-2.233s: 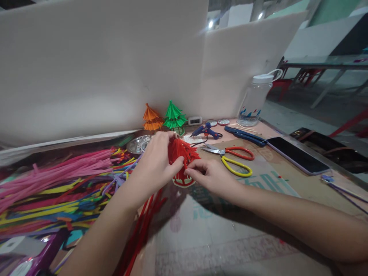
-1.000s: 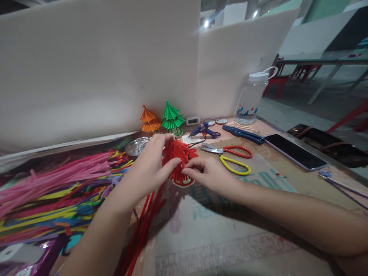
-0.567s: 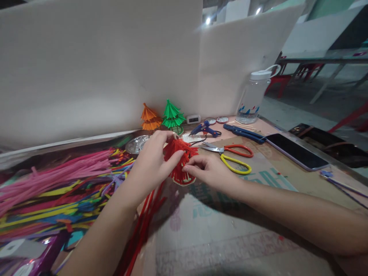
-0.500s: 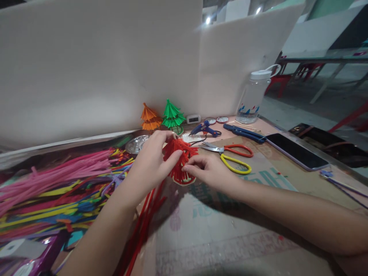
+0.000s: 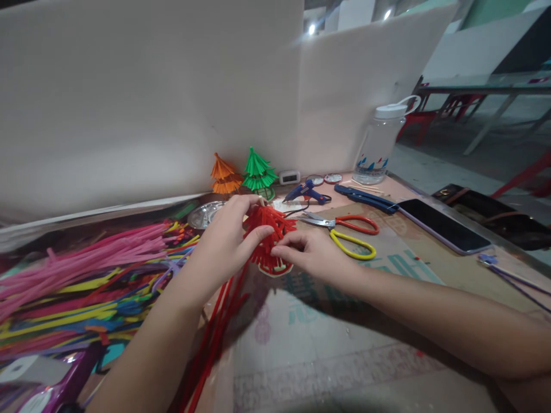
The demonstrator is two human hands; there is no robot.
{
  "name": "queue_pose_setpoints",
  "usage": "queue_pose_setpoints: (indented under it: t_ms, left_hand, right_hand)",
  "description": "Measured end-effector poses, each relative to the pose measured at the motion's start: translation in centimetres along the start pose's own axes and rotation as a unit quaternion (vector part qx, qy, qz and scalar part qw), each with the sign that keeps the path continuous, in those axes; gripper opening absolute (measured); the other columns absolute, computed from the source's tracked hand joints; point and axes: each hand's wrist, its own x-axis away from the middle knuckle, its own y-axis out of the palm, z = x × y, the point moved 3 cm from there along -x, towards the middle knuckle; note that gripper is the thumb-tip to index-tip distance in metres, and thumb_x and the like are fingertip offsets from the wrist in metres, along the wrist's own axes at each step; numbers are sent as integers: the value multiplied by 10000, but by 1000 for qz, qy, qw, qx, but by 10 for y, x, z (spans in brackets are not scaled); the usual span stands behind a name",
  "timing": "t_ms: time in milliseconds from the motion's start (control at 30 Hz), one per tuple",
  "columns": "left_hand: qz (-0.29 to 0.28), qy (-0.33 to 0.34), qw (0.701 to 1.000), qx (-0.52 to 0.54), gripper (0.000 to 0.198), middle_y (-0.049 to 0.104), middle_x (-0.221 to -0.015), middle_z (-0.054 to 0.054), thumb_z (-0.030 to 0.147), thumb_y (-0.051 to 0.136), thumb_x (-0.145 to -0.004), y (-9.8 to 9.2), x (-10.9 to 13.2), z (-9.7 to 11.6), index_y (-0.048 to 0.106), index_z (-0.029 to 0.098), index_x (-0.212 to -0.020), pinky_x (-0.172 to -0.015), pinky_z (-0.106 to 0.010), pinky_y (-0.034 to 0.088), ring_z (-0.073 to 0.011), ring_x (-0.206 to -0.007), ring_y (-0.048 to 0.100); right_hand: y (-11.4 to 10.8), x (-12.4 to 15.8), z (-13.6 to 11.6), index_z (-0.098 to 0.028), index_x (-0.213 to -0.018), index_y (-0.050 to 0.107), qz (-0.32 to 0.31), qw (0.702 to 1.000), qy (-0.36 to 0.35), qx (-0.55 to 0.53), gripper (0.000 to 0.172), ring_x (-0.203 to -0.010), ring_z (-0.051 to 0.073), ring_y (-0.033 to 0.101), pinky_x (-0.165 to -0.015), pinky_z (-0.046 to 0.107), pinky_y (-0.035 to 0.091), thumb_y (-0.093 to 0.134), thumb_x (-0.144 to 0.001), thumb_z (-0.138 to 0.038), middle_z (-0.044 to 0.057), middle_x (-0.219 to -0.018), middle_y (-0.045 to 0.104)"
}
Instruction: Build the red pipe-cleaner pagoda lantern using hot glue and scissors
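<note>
Between my hands stands a red pipe-cleaner pavilion (image 5: pixel 272 225) with layered fringed roofs and a pale-edged base. My left hand (image 5: pixel 241 226) grips it from the left, fingers behind its top and thumb across the front. Its far fingertips are hidden. From the right, my right hand (image 5: pixel 307 249) pinches at the lower front of the red model with thumb and forefinger. Any small piece in that pinch is too small to make out. Loose red pipe cleaners (image 5: pixel 215 338) lie below my left wrist.
Orange (image 5: pixel 226 174) and green (image 5: pixel 258 172) fringed models stand at the back. A glue gun (image 5: pixel 307 193), scissors (image 5: pixel 344 229), blue cutter (image 5: pixel 365 198), phone (image 5: pixel 443 225) and water bottle (image 5: pixel 374 146) lie or stand rightward. Colourful pipe cleaners (image 5: pixel 99 275) fill the left side.
Both hands hold nearly the same places on the red model. My right fingers have shifted very slightly, and the model looks tilted a little.
</note>
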Motion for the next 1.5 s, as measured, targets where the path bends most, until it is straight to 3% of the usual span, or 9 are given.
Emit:
queue_pose_setpoints:
  t_ms: [67,133,233,333,867,1133,1300,1400,1500]
  left_hand:
    - [-5,-3,1000,6,300,636,-1220,-98,323,561,-960,-1,0,0,548,185,-1227,-990,-424,480,-253,-1148,598]
    - [-10,-3,1000,13,284,630,-1246,-102,310,524,-982,-1,1,0,549,190,-1239,-1021,-433,471,-252,-1180,592]
    - [-15,1,1000,24,263,627,-1262,-99,275,484,-996,-1,0,-1,556,198,-1237,-1045,-435,467,-244,-1202,589]
    - [-17,2,999,31,273,625,-1268,-97,247,476,-995,0,0,-2,556,193,-1250,-1044,-429,472,-234,-1202,588]
    - [-6,-1,999,35,268,640,-1255,-84,256,491,-996,-1,-1,-6,578,199,-1243,-1034,-418,482,-226,-1185,601]
    - [13,0,1000,12,358,660,-1261,-90,377,608,-954,4,-2,-7,593,202,-1266,-1021,-416,495,-246,-1166,620]
    - [7,24,998,57,390,618,-1383,-89,355,538,-1003,9,-6,-20,570,212,-1365,-1109,-391,437,-217,-1280,573]
    - [-10,12,997,77,451,579,-1451,-96,412,525,-1006,8,-7,-26,537,221,-1414,-1149,-411,409,-227,-1334,545]
    - [-51,-3,996,77,656,546,-1485,-116,501,661,-907,6,-3,-28,470,232,-1475,-1159,-447,412,-271,-1361,527]
  right_hand:
    - [-8,2,1,-161,-762,717,16,998,-41,45,222,-555,103,509,-528,236,349,692,-905,-329,-23,-623,627]
    - [-18,6,-1,-168,-838,721,67,978,-148,127,217,-574,115,526,-554,250,366,664,-932,-356,-4,-672,655]
    - [-26,14,-6,-179,-1059,729,136,881,-363,271,198,-679,145,562,-639,278,398,555,-1003,-256,42,-806,701]
    - [-24,15,-4,-177,-1185,708,153,807,-443,361,260,-744,175,571,-661,300,402,510,-1017,-197,70,-872,706]
    - [-25,8,-1,-170,-1238,690,151,800,-433,386,321,-802,184,607,-700,309,468,451,-1023,-170,92,-916,720]
    - [-35,11,-14,-174,-1136,704,147,844,-414,307,256,-827,194,650,-730,323,491,479,-1017,-208,94,-919,736]
    - [-68,4,-10,-181,-913,706,119,906,-271,304,218,-796,193,650,-732,310,473,526,-994,-276,68,-861,733]
    - [-90,-1,22,-194,-1041,726,44,919,-160,357,210,-919,232,669,-820,341,486,556,-960,-286,89,-1008,745]
    - [-110,0,59,-219,-1252,698,10,909,-86,407,379,-1094,263,659,-914,341,489,663,-877,-266,129,-1229,706]
